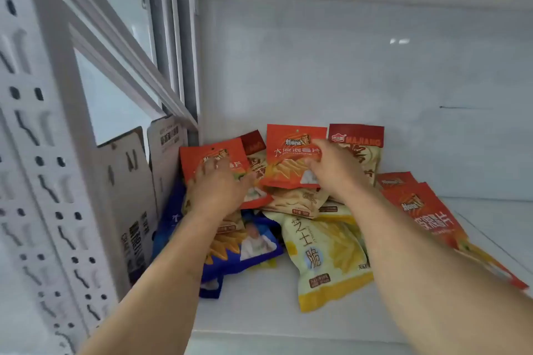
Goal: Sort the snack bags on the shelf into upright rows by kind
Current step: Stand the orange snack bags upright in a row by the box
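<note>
A heap of snack bags lies at the back left of the white shelf (288, 320). My left hand (219, 187) rests flat with spread fingers on an orange bag (202, 158) that leans near the left wall. My right hand (334, 170) grips another orange bag (291, 150), held upright in the middle. Behind it stands a cream bag with a dark red top (357, 138). A blue bag (251, 242) and a yellow-and-cream bag (328, 259) lie flat in front. One more orange bag (427, 210) lies flat at the right, under my right forearm.
A perforated white upright (37, 181) and slanted braces close the left side. White cards with barcodes (135, 210) lean against that side. The shelf's back wall (375, 66) is plain white. Bare shelf surface shows at the front and far right.
</note>
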